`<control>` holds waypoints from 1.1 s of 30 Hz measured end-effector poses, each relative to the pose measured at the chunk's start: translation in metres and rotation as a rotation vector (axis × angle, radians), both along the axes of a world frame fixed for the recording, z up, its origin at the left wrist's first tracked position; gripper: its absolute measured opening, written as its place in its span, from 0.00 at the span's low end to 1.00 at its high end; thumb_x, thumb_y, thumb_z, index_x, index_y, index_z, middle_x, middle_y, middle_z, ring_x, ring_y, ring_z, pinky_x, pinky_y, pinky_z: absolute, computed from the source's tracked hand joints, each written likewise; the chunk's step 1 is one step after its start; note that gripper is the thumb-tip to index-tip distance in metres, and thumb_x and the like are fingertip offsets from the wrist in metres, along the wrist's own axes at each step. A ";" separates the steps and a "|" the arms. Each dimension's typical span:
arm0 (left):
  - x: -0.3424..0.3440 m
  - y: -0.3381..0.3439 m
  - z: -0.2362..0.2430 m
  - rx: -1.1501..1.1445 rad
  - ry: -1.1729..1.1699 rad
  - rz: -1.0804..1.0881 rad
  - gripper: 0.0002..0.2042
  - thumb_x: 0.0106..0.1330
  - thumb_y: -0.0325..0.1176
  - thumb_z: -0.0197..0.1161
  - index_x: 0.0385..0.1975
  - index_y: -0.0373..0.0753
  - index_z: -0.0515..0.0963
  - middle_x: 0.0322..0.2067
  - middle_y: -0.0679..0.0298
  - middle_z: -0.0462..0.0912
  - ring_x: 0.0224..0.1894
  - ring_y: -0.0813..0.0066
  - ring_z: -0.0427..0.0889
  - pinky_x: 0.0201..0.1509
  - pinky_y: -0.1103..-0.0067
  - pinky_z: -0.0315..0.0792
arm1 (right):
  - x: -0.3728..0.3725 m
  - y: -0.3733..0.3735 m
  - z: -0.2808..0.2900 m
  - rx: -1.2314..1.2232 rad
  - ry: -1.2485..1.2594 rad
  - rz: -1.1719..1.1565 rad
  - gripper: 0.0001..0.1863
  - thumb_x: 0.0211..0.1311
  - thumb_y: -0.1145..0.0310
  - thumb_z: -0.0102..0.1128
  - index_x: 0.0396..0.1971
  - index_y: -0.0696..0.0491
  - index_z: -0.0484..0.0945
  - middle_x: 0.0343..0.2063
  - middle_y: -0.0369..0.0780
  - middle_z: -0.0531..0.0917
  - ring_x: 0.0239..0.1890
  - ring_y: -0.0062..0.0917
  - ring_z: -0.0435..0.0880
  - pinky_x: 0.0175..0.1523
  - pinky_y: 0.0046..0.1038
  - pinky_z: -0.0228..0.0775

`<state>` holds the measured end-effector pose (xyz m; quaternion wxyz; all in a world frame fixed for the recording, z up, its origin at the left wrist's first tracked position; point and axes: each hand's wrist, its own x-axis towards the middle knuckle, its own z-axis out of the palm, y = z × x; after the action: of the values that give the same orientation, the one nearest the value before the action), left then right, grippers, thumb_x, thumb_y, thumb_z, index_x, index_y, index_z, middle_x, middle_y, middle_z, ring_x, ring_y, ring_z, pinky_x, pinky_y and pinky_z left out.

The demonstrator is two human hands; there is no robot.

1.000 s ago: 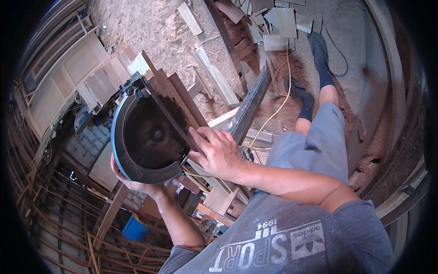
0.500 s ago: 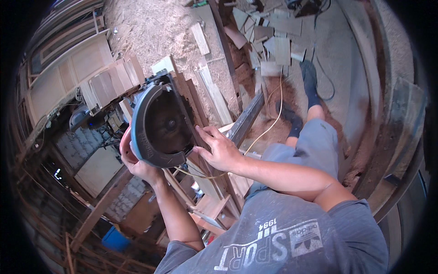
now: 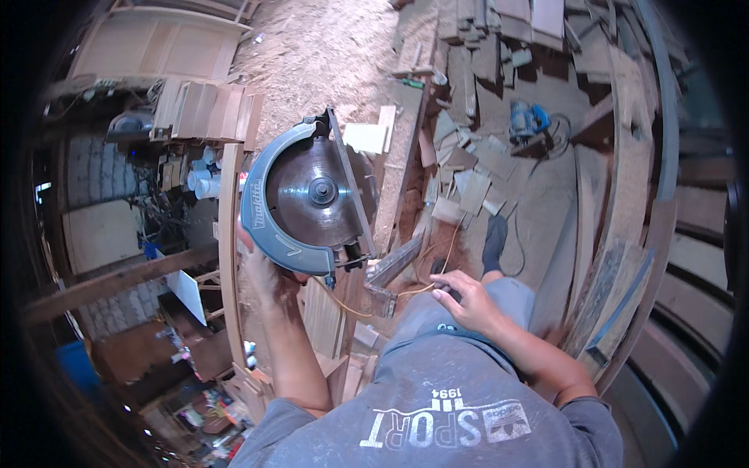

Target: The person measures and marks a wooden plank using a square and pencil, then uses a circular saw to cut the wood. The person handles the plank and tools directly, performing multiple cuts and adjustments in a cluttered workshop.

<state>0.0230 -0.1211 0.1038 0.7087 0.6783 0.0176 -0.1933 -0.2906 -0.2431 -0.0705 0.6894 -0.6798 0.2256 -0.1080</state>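
Gripping a circular saw [image 3: 265,210] in the left hand [image 3: 265,269], with fingers curled around the far side of the teal blade guard and mostly hidden behind it; impossible to tell exactly how tightly closed. Holding the saw ahead and to the left of the right fingers, well apart from them. Turning the round steel blade [image 3: 300,171] toward the camera, just right of the left fingers, with the hub [image 3: 322,190] in plain view. Showing the narrow base plate [image 3: 349,183] edge-on and slanted, across the blade from the left fingers.

Holding the right hand [image 3: 468,300] low over the grey shorts [image 3: 507,300], fingers loosely bent, thumb close to the index finger. Showing a yellow cord [image 3: 346,308] looping from below the saw, right of the left wrist, toward the right fingertips; impossible to tell pinched from merely passing close.

Showing a dark squared bar [image 3: 398,264] between the two hands, near the right fingertips. Showing a tall wooden plank [image 3: 228,257] just left of the left fingers, and stacked boards [image 3: 207,113] farther beyond them. Showing scattered wood offcuts [image 3: 468,175] on the floor beyond the right fingers, with a blue power tool [image 3: 530,121] farther out and to their right.
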 end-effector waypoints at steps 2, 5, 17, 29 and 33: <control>0.001 0.032 -0.024 -0.154 0.168 -0.017 0.17 0.81 0.34 0.61 0.62 0.31 0.77 0.52 0.55 0.88 0.49 0.63 0.91 0.50 0.68 0.90 | 0.005 -0.012 0.024 -0.030 -0.027 0.062 0.16 0.74 0.68 0.71 0.57 0.58 0.86 0.46 0.46 0.89 0.46 0.33 0.90 0.52 0.32 0.82; -0.008 0.030 -0.043 -0.304 0.259 0.029 0.16 0.82 0.37 0.59 0.61 0.33 0.77 0.53 0.55 0.88 0.49 0.63 0.91 0.52 0.68 0.89 | 0.030 -0.019 0.053 -0.104 -0.160 0.057 0.13 0.73 0.68 0.72 0.52 0.58 0.88 0.43 0.46 0.90 0.42 0.35 0.91 0.48 0.34 0.83; -0.059 0.015 -0.080 -0.765 0.457 0.229 0.29 0.85 0.61 0.48 0.69 0.45 0.75 0.63 0.62 0.83 0.63 0.61 0.84 0.69 0.61 0.81 | 0.120 -0.001 0.162 -0.618 -0.258 0.025 0.16 0.68 0.61 0.77 0.45 0.58 0.86 0.31 0.45 0.89 0.31 0.38 0.90 0.37 0.36 0.82; -0.097 -0.011 -0.043 -0.687 0.422 0.378 0.26 0.85 0.55 0.54 0.72 0.46 0.71 0.70 0.66 0.77 0.71 0.66 0.77 0.74 0.62 0.77 | 0.121 0.004 0.164 -0.616 -0.097 -0.026 0.17 0.87 0.59 0.51 0.39 0.56 0.77 0.20 0.45 0.81 0.22 0.41 0.83 0.30 0.42 0.73; -0.093 -0.002 -0.060 -0.670 0.384 0.299 0.22 0.86 0.50 0.55 0.71 0.46 0.72 0.67 0.65 0.80 0.68 0.65 0.80 0.71 0.63 0.79 | 0.127 0.014 0.151 0.195 0.057 -0.080 0.23 0.89 0.52 0.42 0.36 0.52 0.77 0.17 0.35 0.75 0.16 0.25 0.71 0.24 0.30 0.64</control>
<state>-0.0704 -0.1233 0.0442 0.8945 0.3515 0.1838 -0.2062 -0.1638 -0.2296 0.0804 0.7406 -0.6029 0.2815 -0.0934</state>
